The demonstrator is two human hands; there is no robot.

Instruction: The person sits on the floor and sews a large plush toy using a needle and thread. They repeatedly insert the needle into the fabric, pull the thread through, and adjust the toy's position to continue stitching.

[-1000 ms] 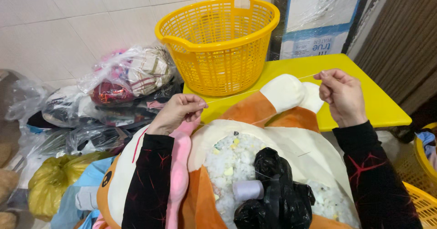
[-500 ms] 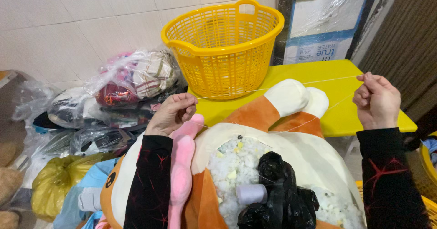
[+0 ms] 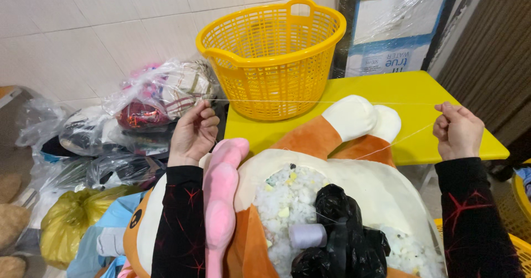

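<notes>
- Thread [image 3: 326,102] was pulled out taut btw both hands, running left to right just in front of the yellow basket [image 3: 271,57]. A sec earlier the hands were closer together, so the span had grown wider, w/ the right hand swung out to the right.
- Left hand [image 3: 192,134] was up near the bagged stuff, fingers together, pinched on the left end of the thread.
- Right hand [image 3: 458,131] was out over the right edge of the yellow counter [image 3: 409,90], curled shut, fingers clamped on the other end. A 2nd strand dropped from it down-left toward the toy.
- Judging by that: slack looked taken up, prob a length drawn off before stitching, tho I couldn't see a needle.
- The big orange/cream plush toy [image 3: 326,140] lay on the lap, near side, its white-tipped legs resting on the counter. Belly seam was open, white stuffing [image 3: 287,200] showing.
- On the stuffing: a pale lilac thread spool [image 3: 308,235] just beside a black plastic bag [image 3: 343,228], touching it.
- A pink plush limb [image 3: 221,200] lay along the left forearm, touching the sleeve.
- Far left on the floor: clear plastic bags of fabric stuff [image 3: 160,95], plus a yellow-green bag [image 3: 72,223] nearer.
- Behind the counter, far right: a plastic-wrapped carton [image 3: 392,29] against the wall.
- Another yellow basket edge [image 3: 520,195] peeked in at right, mostly cut off.
</notes>
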